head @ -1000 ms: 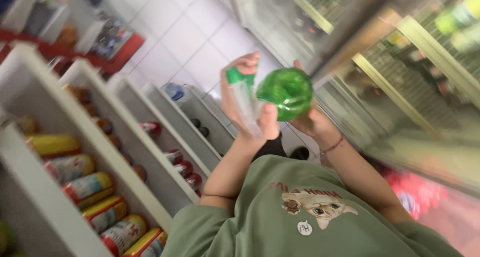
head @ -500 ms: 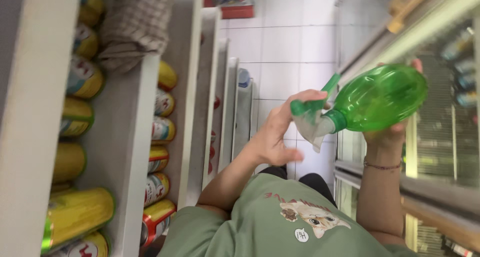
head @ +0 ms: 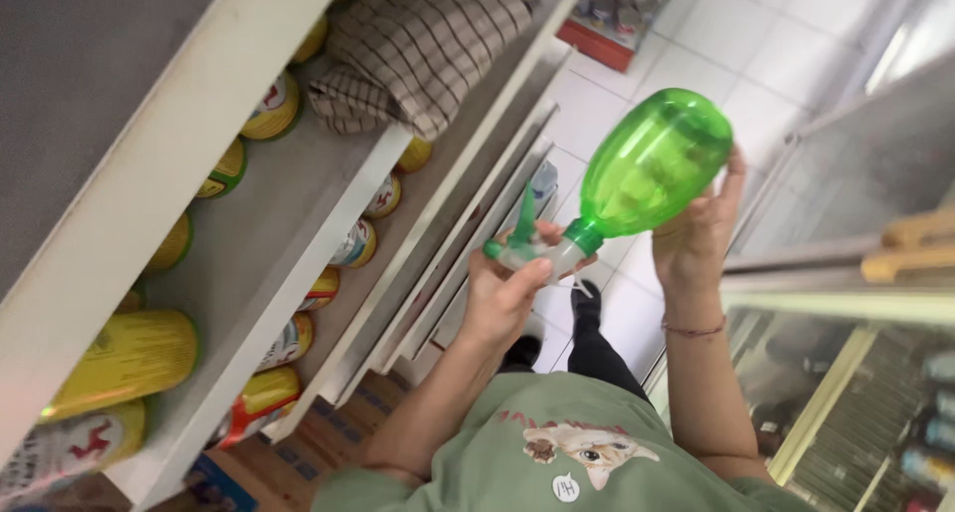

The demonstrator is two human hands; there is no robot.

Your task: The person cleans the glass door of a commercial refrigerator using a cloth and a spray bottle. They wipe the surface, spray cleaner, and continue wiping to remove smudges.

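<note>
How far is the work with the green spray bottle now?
Done: the green spray bottle is lifted clear of the shelf. In hand: the right hand supports its body, and the left hand grips the spray head. Left: the checked cloth lies untouched on the shelf.

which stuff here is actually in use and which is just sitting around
In use:
- green spray bottle, body held by the right hand
- its white spray head, gripped by the left hand

Just sitting there:
- checked cloth on a shelf
- yellow cans along the white shelves
- glass-door cooler
</note>
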